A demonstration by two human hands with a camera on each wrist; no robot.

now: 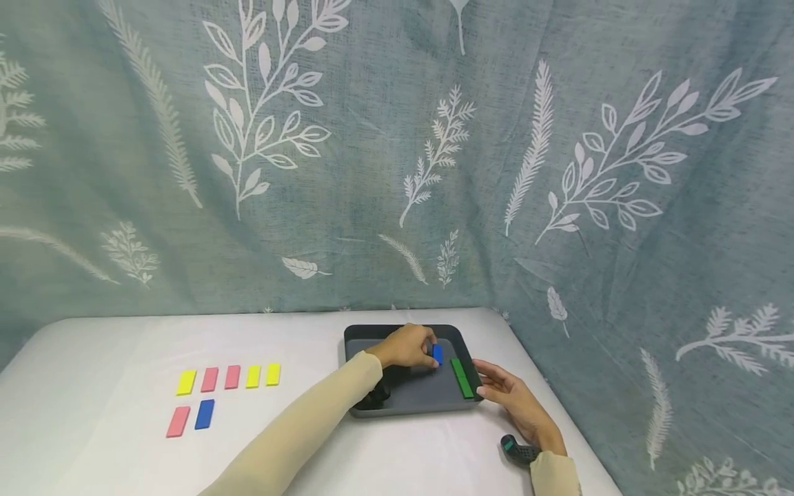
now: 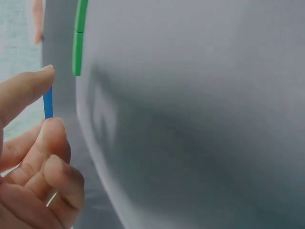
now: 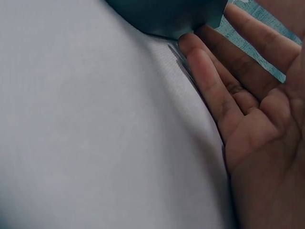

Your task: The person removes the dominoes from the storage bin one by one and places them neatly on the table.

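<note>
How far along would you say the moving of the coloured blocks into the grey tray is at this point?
Early on. A green strip already lies in the tray along its right side. The left hand pinches a blue block over the tray, and the right hand steadies the tray's corner. Seven blocks are left on the table.

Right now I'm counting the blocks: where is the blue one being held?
In the head view, the blue block is pinched by the left hand over the dark tray, just left of the green blocks.

left hand point(image 1: 406, 346) pinching blue block point(image 1: 438, 354), tray point(image 1: 409, 398)
</note>
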